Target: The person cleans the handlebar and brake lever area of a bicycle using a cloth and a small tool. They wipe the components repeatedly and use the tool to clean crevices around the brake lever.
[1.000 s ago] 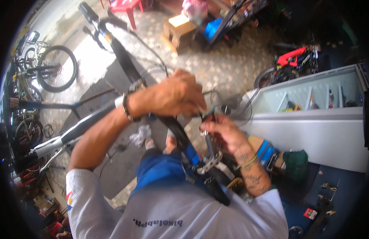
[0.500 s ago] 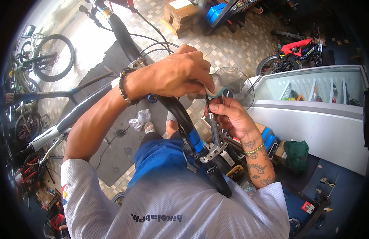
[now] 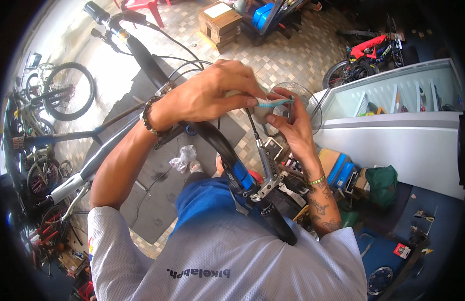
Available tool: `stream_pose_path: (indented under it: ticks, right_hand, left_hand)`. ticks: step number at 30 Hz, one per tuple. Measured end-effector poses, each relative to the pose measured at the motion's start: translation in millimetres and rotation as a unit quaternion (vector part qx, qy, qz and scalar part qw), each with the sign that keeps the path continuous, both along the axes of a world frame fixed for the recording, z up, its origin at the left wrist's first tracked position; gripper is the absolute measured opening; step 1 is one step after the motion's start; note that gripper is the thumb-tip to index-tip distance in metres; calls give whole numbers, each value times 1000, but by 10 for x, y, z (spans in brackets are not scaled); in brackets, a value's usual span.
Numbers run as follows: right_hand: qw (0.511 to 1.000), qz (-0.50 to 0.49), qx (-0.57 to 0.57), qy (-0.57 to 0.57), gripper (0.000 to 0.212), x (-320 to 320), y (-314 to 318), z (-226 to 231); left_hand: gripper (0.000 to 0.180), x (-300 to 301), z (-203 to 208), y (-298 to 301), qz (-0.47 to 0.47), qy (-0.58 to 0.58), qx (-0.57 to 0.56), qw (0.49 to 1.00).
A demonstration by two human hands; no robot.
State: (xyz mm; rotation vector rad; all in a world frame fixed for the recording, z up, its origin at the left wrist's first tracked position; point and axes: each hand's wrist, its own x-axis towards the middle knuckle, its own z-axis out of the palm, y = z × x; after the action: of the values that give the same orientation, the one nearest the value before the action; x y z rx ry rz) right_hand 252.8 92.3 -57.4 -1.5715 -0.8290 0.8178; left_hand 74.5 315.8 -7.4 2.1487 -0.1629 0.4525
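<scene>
My left hand (image 3: 217, 93), with a dark beaded bracelet on its wrist, pinches a pale cloth (image 3: 269, 103) with a teal edge. My right hand (image 3: 294, 123) is curled round the cloth's other end. A small dark and metallic thing shows at its fingers, too small to name. Just below, a black hose (image 3: 251, 125) runs down into a grey brake lever (image 3: 267, 160) clamped to a bicycle handlebar (image 3: 217, 138). That bar is black with a blue band and crosses under my left wrist. Where the hose's upper end goes is hidden behind my left fingers.
A fan (image 3: 307, 108) stands beyond my right hand. To the right is a white glass-topped chest (image 3: 383, 150), with a red bicycle (image 3: 367, 50) behind it. Several bicycles (image 3: 67, 93) line the left. A wooden box (image 3: 219, 22) sits ahead, and boxes and tools crowd below my right arm.
My right hand has risen off the hose by the brake lever, leaving more of the hose bare. The cloth is now stretched flatter between both hands. The view has shifted slightly.
</scene>
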Motion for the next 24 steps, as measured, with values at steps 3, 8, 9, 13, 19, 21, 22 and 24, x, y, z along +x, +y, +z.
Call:
stream_pose_path:
  ticks: [3,8,9,13,19,21,22,24]
  right_hand:
    - [997,50,10,51,47,-9,-41,47]
    - [995,89,-41,-3,34,97,-178,143]
    - [994,97,-44,-2,33,109,-201,145]
    - [994,76,-73,-18,38,165,-417,165]
    - [995,-41,-60,73,33,239,-970,-245]
    - [990,-72,-78,94,32,219,-1158,-316]
    - [987,-87,-86,102,32,205,-1264,-341]
    - [985,-108,-78,110,31,211,-1449,-471]
  left_hand:
    - [18,28,57,3,0,41,16,999]
    - [17,44,255,-91,-92,33,40,994]
    - [17,53,300,-102,-120,69,23,990]
    - [20,162,339,-68,-140,204,54,967]
    - [26,594,473,-58,-272,332,73,900]
    - [27,676,433,-67,-289,370,73,880]
    - [27,718,414,-66,-298,390,76,868]
    - [24,734,386,-73,-307,378,95,868]
